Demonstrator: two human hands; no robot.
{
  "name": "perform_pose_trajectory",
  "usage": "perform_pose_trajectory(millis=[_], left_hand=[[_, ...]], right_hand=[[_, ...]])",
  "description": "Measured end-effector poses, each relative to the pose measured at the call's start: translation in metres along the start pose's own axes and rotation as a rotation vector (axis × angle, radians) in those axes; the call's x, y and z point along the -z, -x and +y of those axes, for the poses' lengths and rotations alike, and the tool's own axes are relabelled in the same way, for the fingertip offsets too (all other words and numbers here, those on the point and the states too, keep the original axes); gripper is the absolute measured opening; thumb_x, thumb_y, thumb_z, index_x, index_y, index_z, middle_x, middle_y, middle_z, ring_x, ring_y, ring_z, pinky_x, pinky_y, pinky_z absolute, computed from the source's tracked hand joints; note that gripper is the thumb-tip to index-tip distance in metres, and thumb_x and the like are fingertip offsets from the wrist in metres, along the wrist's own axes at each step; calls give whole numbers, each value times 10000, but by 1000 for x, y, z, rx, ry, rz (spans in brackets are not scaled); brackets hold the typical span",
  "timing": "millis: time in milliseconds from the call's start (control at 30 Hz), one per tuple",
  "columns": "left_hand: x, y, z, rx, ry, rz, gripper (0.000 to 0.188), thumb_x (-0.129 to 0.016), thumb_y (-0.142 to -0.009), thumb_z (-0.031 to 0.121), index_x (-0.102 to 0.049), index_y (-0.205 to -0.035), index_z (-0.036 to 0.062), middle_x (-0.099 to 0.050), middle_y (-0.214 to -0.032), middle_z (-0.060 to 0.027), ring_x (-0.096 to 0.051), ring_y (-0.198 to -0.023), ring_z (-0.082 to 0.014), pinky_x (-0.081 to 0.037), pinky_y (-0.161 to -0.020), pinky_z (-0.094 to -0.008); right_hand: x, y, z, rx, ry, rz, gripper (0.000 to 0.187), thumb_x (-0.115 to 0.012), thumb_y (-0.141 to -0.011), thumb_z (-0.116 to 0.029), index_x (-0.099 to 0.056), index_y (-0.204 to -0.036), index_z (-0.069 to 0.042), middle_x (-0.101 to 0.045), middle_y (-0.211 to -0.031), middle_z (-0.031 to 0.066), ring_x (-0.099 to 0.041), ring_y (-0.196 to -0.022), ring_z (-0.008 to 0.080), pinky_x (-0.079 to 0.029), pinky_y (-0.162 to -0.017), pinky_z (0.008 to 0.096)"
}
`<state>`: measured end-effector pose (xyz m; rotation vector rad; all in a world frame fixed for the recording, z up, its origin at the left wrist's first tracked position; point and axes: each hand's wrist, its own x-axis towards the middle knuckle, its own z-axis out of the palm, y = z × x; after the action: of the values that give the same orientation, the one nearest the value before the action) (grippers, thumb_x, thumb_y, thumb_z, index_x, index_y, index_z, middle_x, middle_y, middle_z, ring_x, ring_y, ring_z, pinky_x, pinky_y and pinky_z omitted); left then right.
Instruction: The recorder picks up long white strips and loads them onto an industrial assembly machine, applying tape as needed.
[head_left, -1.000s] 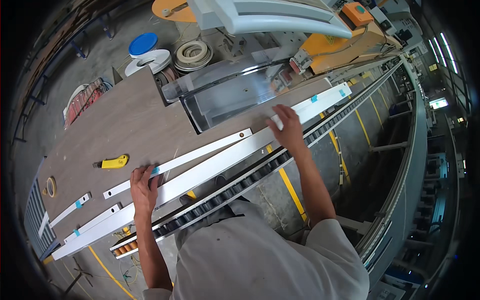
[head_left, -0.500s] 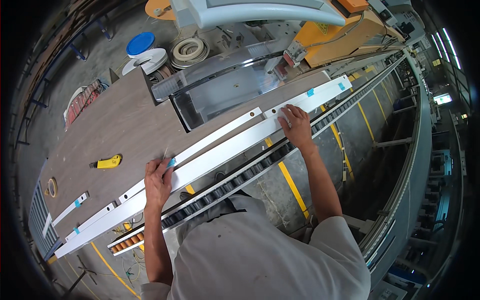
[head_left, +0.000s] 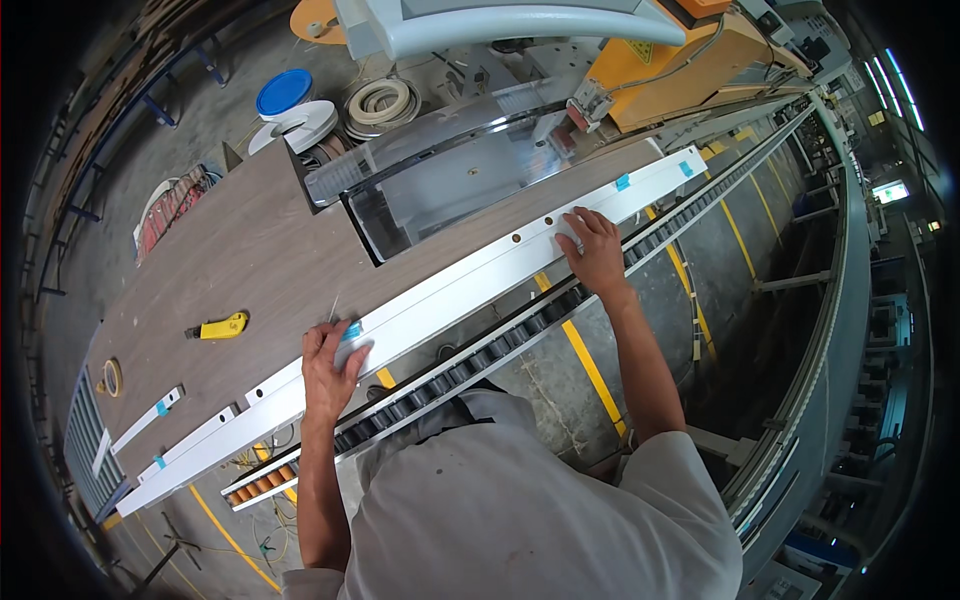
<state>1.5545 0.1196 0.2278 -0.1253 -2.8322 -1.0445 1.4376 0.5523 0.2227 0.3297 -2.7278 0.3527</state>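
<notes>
A long white board lies along the near edge of a wood-grain panel. A narrower white strip with dark holes lies flush along its far side. My left hand rests on the strip beside a piece of blue tape, thumb apart from the fingers. Further right, my right hand lies on the white pieces near two holes, fingers spread and bent. Another white strip lies in line at the left, and a short strip with blue tape sits apart from it.
A yellow utility knife and a tape roll lie on the wood-grain panel. A roller track runs between me and the panel. Beyond stand a clear-covered machine part, coiled edging and a blue lid.
The middle strip has shifted toward me and right, closing its gap to the long board and meeting the right-hand strip. My left hand moved slightly right with it; my right hand stayed nearly still.
</notes>
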Motion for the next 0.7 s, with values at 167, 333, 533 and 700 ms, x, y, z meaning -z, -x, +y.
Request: perform_pose_trajectory(millis=[167,333,533,700], left_hand=[[3,10,-1,-65,-41,78,609,-800,-759,260,-548,-1252,7,-561,-1090,-199,-551,-1013,-369,-469,-863,-427],[6,15,2,-58,-59,101,671,-771,-784,334,-487,-1312,33,-511,-1205,-202,-510,-1097,-390,-436,-950,-437],[102,94,-41,245,-256,347,625,-758,-808,313,-503,-1297,20,-491,-1280,-210,-497,-1165,-393,-433,-976,-453],[185,189,-152,540,-509,533,545,-706,-861,300,-528,-1279,0,-491,-1307,-249,-500,-1175,-414,-429,-984,-465]], right_hand=[[-17,2,14,58,-98,39,313,-732,-795,-139,-677,-1090,-49,-629,-1172,160,-580,-1090,357,-449,-930,462],[-11,7,39,150,-30,-69,289,-654,-897,-111,-636,-1159,9,-626,-1191,219,-587,-1117,393,-465,-956,455],[-13,7,-50,28,-230,150,238,-617,-950,-114,-657,-1167,-26,-655,-1185,140,-620,-1108,281,-481,-948,390],[-40,16,-223,163,-529,1,224,-626,-931,-93,-652,-1144,-26,-654,-1143,122,-617,-1066,265,-468,-951,367]])
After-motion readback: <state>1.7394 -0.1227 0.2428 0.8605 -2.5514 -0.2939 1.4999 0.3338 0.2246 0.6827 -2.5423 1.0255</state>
